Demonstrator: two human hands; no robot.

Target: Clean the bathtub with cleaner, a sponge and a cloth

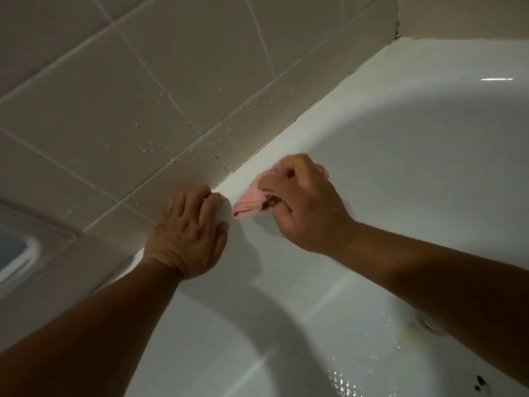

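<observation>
Right hand (303,207) bunches cloth (248,207) (pink, ribbed).

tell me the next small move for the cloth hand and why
Probably slide the pink cloth along the tub rim toward the far corner: the right hand grips it on the rim, and dark marks line the wall seam ahead.

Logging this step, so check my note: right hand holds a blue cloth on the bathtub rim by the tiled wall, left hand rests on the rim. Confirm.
One error: the cloth is pink, not blue. The head view shows the right hand gripping it on the bathtub rim by the tiled wall, the left hand resting on the rim.
</observation>
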